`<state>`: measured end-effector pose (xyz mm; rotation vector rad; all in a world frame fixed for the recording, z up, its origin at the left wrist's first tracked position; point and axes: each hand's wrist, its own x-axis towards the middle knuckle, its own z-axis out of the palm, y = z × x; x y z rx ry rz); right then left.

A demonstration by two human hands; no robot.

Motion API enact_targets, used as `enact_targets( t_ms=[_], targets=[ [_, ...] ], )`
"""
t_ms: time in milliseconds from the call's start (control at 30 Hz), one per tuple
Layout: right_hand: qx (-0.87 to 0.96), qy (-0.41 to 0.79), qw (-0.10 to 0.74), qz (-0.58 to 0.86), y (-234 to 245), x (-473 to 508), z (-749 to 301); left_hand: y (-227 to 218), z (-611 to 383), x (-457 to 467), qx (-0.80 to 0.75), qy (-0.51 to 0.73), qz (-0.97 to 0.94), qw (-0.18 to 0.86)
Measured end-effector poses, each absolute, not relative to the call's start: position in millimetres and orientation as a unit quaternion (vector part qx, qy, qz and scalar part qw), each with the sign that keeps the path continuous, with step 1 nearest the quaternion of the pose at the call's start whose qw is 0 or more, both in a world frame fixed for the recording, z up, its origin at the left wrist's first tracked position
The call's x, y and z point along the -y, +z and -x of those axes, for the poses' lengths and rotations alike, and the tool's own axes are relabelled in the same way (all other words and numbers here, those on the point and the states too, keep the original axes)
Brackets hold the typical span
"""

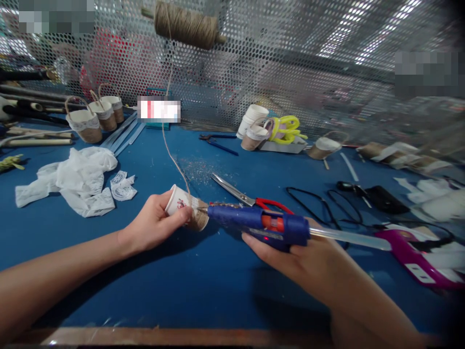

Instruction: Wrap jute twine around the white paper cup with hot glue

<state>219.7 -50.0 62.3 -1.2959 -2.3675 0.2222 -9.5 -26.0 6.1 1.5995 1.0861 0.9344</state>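
My left hand (154,224) grips a small white paper cup (178,199) lying on its side, its base end wrapped in brown twine (198,219). The twine strand (170,150) runs up from the cup to a spool (185,25) hung on the mesh wall. My right hand (290,257) holds a blue glue gun (261,224) with a clear glue stick (348,237) poking out of its back. The gun's nozzle touches the twine-wrapped part of the cup. Both hands hover just above the blue tabletop (181,281).
Red-handled scissors (250,198) lie just behind the gun. White lace scraps (78,179) sit at left, finished little baskets (95,116) at back left, more cups (254,127) and yellow loops (286,128) at back centre, black cables (327,203) and a purple tool (417,257) at right.
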Motion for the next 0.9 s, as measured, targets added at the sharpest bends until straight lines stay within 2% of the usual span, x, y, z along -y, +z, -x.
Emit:
enact_targets(
  t_ms=[267, 600, 900],
  targets=[
    [0.856, 0.103, 0.235, 0.448, 60.2, 51.8, -215.5, 4.0, 9.6, 25.0, -0.443, 0.371, -0.624, 0.525],
    [0.850, 0.116, 0.213, 0.468, 68.1, 50.8, -213.1, 6.0, 10.4, 25.4, -0.439, 0.372, -0.665, 0.476],
    [0.873, 0.045, 0.193, 0.445, 61.9, 48.6, -226.5, 9.0, 10.8, 26.7, -0.416, 0.384, -0.706, 0.425]
  ],
)
